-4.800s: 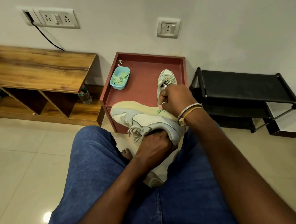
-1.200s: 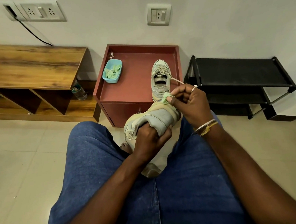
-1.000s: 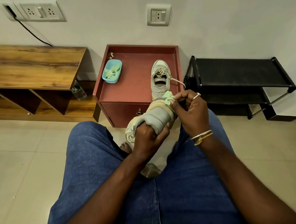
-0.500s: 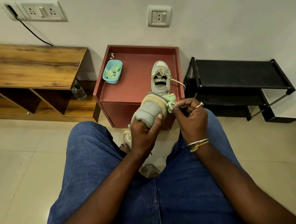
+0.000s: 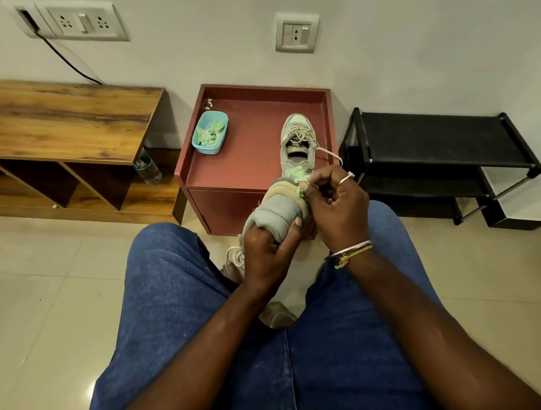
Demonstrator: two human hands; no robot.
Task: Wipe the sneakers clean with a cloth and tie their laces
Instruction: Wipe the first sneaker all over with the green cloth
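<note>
Step in hand: wiping. Lacing not yet begun.

- Your left hand [image 5: 265,249] gripped the sneaker [image 5: 275,210], thumb laid across the grey upper and the other fingers curled round it from the far side. You held it above the gap between your knees, just in front of the cabinet [image 5: 255,171], one end tipped up.
- Your right hand [image 5: 335,207] pinched a small green cloth [image 5: 297,175] between fingertips and thumb, pressed to that raised end, where the pale sole rim met the upper.
- The sneaker's laces [image 5: 236,258] hung untied below your left hand.
- The second sneaker [image 5: 297,140] stood on the cabinet top, its lace [image 5: 329,153] trailing toward your right knuckles. A tub [image 5: 209,132] holding more green scraps stood on the same top, well apart from it.

Judgement on doing it well: the cloth was small, so short firm strokes along the rim seam would likely serve better than long sweeps. Let the left hand do the turning and keep the right on one line. Refold to a clean face once soiled; the tub was within reach. Mind the trailing lace, which your ring could snag.
</note>
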